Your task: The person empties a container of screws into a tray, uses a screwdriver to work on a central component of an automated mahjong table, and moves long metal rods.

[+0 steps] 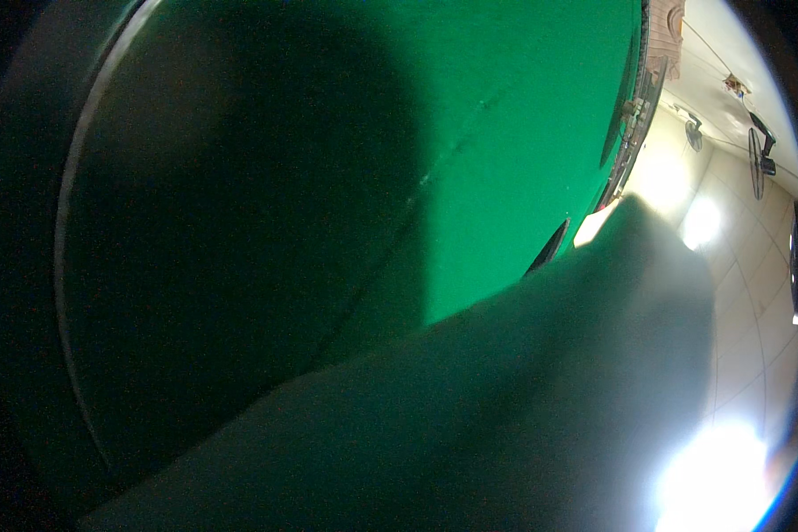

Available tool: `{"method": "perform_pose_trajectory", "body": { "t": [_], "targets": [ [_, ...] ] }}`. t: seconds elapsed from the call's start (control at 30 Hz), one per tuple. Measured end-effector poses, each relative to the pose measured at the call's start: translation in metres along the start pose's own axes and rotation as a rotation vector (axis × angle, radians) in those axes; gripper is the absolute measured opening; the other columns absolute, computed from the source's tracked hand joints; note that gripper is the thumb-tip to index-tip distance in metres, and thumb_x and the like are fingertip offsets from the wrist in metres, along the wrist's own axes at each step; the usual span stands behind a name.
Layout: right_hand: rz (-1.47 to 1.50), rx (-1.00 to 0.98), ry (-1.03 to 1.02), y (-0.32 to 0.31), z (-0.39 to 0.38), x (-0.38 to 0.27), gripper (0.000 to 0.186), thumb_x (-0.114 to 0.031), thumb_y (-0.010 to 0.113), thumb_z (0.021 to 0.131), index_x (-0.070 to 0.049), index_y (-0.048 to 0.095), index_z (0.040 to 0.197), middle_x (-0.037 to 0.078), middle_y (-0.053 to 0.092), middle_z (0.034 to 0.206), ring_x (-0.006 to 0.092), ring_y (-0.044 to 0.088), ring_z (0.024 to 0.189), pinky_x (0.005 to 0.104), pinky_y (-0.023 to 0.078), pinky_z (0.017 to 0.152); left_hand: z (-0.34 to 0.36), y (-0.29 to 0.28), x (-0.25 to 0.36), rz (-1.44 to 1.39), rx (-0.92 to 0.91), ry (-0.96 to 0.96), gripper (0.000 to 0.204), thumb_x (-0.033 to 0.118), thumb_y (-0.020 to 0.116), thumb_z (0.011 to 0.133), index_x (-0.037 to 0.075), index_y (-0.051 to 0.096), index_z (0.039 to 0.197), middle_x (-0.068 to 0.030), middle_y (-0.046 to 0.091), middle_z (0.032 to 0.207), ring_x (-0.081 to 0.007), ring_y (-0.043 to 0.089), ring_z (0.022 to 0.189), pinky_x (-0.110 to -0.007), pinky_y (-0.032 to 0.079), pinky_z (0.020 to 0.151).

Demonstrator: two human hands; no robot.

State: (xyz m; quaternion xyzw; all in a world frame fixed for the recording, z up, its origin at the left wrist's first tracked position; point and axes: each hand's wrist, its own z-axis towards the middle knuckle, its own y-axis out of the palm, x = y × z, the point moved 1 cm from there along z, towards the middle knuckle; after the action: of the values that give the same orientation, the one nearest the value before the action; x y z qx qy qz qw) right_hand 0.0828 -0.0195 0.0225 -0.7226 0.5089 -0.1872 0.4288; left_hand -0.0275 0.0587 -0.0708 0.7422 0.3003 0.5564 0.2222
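A green felt-like surface (523, 133) takes up much of the view, very close, with a large dark shadow over its left part. A pale curved line (62, 248) runs down the left side, and a thin mark crosses the felt diagonally. A large, blurred, dark grey-green shape (523, 381) fills the lower middle and right; I cannot make out whether it is my arm, clothing or something else. No fingers of my left hand or my right hand show, so what they hold or touch is hidden.
A dark rim with metal fittings (634, 124) bounds the felt at the upper right. Beyond it are pale tiled walls (740, 293), two black wall fans (755, 164), a dark screen-like panel (796, 257) and bright lights (709, 479).
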Motion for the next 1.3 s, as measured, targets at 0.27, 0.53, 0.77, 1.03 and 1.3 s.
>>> {"method": "perform_pose_trajectory", "body": {
  "t": [0.27, 0.53, 0.77, 1.03, 1.3],
  "targets": [
    [0.017, 0.031, 0.012, 0.002, -0.001, 0.002, 0.063, -0.008, 0.085, 0.068, 0.000, 0.055, 0.122, 0.017, 0.061, 0.110, 0.0264, 0.064, 0.083, 0.0339, 0.053, 0.071, 0.003, -0.001, 0.001, 0.031, -0.012, -0.004, 0.077, 0.013, 0.068, 0.082, -0.008, 0.030, 0.146, -0.0313, 0.040, 0.140, -0.0442, 0.045, 0.130, -0.046, 0.039, 0.107],
    [0.003, 0.067, 0.025, 0.013, -0.004, 0.003, 0.066, -0.008, 0.086, 0.067, 0.002, 0.053, 0.123, 0.016, 0.062, 0.106, 0.0247, 0.063, 0.079, 0.0326, 0.052, 0.069, 0.002, -0.005, -0.001, 0.035, -0.001, 0.015, 0.079, 0.014, 0.068, 0.082, -0.009, 0.028, 0.146, -0.0316, 0.039, 0.139, -0.0451, 0.046, 0.128, -0.046, 0.040, 0.106],
    [0.056, 0.019, 0.105, 0.012, -0.002, 0.000, 0.067, -0.008, 0.083, 0.069, 0.001, 0.050, 0.126, 0.015, 0.060, 0.105, 0.0252, 0.060, 0.083, 0.0338, 0.050, 0.073, 0.002, 0.001, -0.004, 0.058, 0.034, 0.029, 0.080, 0.017, 0.069, 0.083, -0.010, 0.028, 0.146, -0.0329, 0.039, 0.139, -0.0467, 0.045, 0.127, -0.048, 0.039, 0.105],
    [-0.018, 0.024, 0.085, 0.011, 0.004, 0.003, 0.066, -0.011, 0.083, 0.070, 0.000, 0.049, 0.127, 0.015, 0.058, 0.101, 0.0263, 0.059, 0.079, 0.0348, 0.050, 0.069, 0.007, 0.003, -0.005, 0.056, 0.003, 0.001, 0.085, 0.016, 0.069, 0.083, -0.011, 0.021, 0.147, -0.0340, 0.036, 0.140, -0.0474, 0.043, 0.128, -0.048, 0.037, 0.107],
    [-0.021, 0.016, 0.097, 0.016, 0.007, 0.001, 0.066, -0.022, 0.081, 0.077, 0.002, 0.047, 0.128, 0.014, 0.057, 0.090, 0.0254, 0.058, 0.072, 0.0347, 0.050, 0.063, 0.009, 0.000, -0.006, 0.003, 0.004, -0.026, 0.092, 0.015, 0.072, 0.080, -0.012, 0.015, 0.148, -0.0334, 0.034, 0.142, -0.0438, 0.042, 0.129, -0.047, 0.035, 0.108]
  ]
}}
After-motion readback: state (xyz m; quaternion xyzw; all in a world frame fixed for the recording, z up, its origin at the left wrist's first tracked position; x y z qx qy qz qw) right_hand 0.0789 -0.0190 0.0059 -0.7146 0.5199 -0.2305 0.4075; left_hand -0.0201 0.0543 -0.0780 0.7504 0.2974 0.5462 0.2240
